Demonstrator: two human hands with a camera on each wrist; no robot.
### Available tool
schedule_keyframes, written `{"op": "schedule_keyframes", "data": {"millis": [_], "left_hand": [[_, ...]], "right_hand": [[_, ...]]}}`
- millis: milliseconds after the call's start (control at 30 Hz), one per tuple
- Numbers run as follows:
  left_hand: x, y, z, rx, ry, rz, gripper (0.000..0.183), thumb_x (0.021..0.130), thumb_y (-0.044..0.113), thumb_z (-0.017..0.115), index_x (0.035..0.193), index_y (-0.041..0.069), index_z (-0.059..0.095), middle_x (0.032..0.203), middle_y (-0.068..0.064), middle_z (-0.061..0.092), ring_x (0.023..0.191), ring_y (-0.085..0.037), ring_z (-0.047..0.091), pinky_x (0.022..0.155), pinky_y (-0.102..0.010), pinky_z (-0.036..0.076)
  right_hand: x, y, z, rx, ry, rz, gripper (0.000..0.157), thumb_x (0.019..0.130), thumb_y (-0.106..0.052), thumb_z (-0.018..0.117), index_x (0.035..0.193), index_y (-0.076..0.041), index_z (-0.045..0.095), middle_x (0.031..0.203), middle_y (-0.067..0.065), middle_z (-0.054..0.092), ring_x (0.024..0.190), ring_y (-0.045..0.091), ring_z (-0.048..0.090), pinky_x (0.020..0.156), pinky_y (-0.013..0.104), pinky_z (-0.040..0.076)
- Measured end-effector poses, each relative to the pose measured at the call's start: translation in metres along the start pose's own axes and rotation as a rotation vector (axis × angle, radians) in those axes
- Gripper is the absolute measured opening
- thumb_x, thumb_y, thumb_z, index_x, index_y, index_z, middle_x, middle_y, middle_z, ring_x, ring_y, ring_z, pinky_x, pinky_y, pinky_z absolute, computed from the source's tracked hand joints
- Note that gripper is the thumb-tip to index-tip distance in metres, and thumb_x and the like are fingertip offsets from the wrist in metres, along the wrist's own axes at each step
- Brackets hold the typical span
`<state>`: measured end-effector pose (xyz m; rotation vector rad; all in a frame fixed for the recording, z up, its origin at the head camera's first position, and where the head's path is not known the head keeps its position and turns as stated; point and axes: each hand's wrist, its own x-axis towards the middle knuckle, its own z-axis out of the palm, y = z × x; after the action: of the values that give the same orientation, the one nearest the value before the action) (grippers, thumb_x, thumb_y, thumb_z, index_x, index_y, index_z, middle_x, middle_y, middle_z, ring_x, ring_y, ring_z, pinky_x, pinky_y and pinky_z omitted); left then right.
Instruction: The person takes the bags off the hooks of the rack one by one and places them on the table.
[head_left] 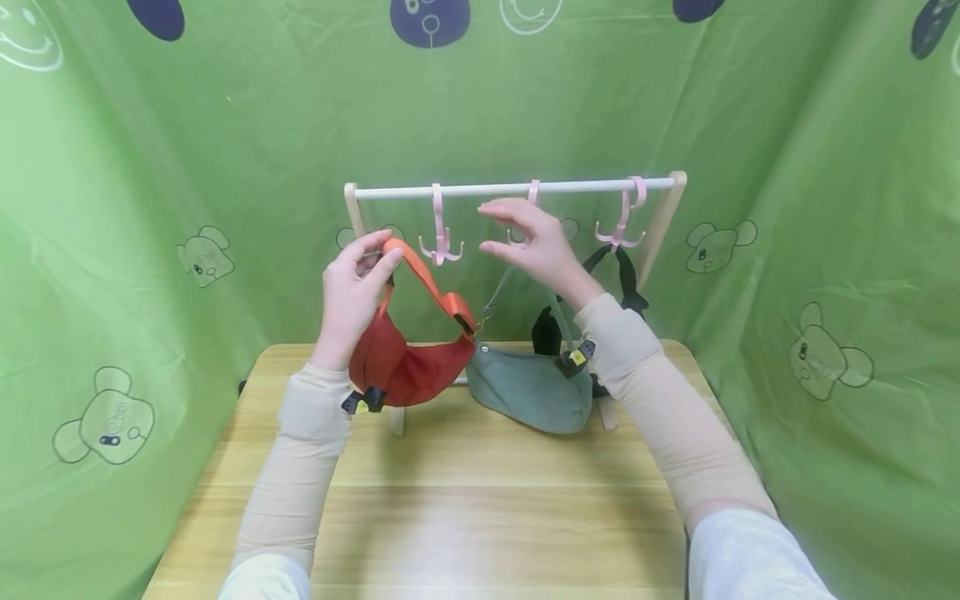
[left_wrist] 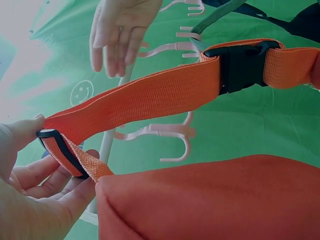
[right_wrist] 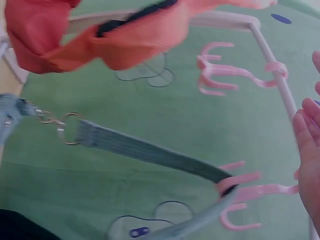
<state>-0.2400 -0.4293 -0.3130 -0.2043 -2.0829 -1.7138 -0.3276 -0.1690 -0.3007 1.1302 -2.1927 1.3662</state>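
My left hand [head_left: 351, 292] pinches the orange strap [head_left: 422, 273] of a red waist bag [head_left: 427, 372], thumb and fingers at a black strap slider [left_wrist: 64, 154]. The bag hangs below that hand, left of the grey-green bag. In the left wrist view a black clip buckle [left_wrist: 243, 68] joins the strap farther along. A pink hook [head_left: 438, 227] with bare prongs hangs on the rail just right of my left hand. My right hand [head_left: 538, 243] is raised in front of the middle pink hook [head_left: 534, 192], fingers extended, thumb apart, nothing held.
The grey-green bag [head_left: 528, 392] hangs by its strap [right_wrist: 150, 150] from the middle hook. A black item [head_left: 547, 332] hangs from the right pink hook [head_left: 621, 223]. The white rail [head_left: 487, 190] has wooden end posts and stands on a wooden table [head_left: 450, 500]. Green cloth surrounds it.
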Motion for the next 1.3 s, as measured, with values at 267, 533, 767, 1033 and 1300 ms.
{"op": "schedule_keyframes", "data": {"millis": [267, 533, 767, 1033, 1300], "left_hand": [[0.0, -0.002, 0.001, -0.015, -0.006, 0.007, 0.04, 0.09, 0.026, 0.07, 0.126, 0.008, 0.064, 0.12, -0.012, 0.068, 0.097, -0.006, 0.067, 0.068, -0.016, 0.054], [-0.002, -0.003, 0.002, -0.014, -0.016, -0.001, 0.041, 0.091, 0.028, 0.07, 0.127, 0.009, 0.064, 0.12, -0.012, 0.067, 0.099, -0.009, 0.068, 0.068, -0.016, 0.054], [-0.005, -0.005, 0.001, 0.005, -0.026, 0.007, 0.041, 0.091, 0.03, 0.069, 0.128, 0.01, 0.063, 0.121, -0.011, 0.067, 0.106, -0.016, 0.068, 0.08, -0.019, 0.056], [-0.006, -0.01, -0.006, 0.014, -0.031, 0.006, 0.043, 0.091, 0.031, 0.069, 0.128, 0.01, 0.063, 0.124, -0.01, 0.066, 0.109, -0.019, 0.068, 0.084, -0.021, 0.057], [-0.007, -0.021, -0.02, 0.067, -0.046, 0.027, 0.042, 0.093, 0.031, 0.066, 0.129, 0.01, 0.063, 0.121, -0.012, 0.067, 0.101, -0.006, 0.066, 0.086, -0.018, 0.055]], "right_hand": [[-0.033, 0.017, 0.023, 0.001, -0.112, 0.067, 0.056, 0.081, -0.013, 0.078, 0.133, -0.009, 0.057, 0.137, 0.012, 0.057, 0.124, 0.027, 0.056, 0.106, 0.035, 0.048], [-0.056, 0.032, 0.052, -0.009, -0.264, 0.176, 0.067, 0.082, -0.021, 0.079, 0.141, -0.01, 0.05, 0.144, 0.01, 0.052, 0.124, 0.025, 0.056, 0.107, 0.038, 0.047], [-0.066, 0.042, 0.068, -0.009, -0.337, 0.246, 0.073, 0.081, -0.027, 0.081, 0.143, -0.01, 0.047, 0.135, 0.008, 0.058, 0.119, 0.024, 0.058, 0.103, 0.046, 0.049], [-0.07, 0.051, 0.071, -0.019, -0.32, 0.245, 0.061, 0.08, -0.018, 0.081, 0.135, -0.012, 0.056, 0.118, 0.007, 0.067, 0.107, 0.021, 0.064, 0.096, 0.04, 0.054], [-0.072, 0.05, 0.064, -0.028, -0.302, 0.282, 0.057, 0.081, -0.024, 0.08, 0.133, -0.015, 0.057, 0.114, 0.004, 0.068, 0.104, 0.019, 0.065, 0.097, 0.038, 0.054]]}}
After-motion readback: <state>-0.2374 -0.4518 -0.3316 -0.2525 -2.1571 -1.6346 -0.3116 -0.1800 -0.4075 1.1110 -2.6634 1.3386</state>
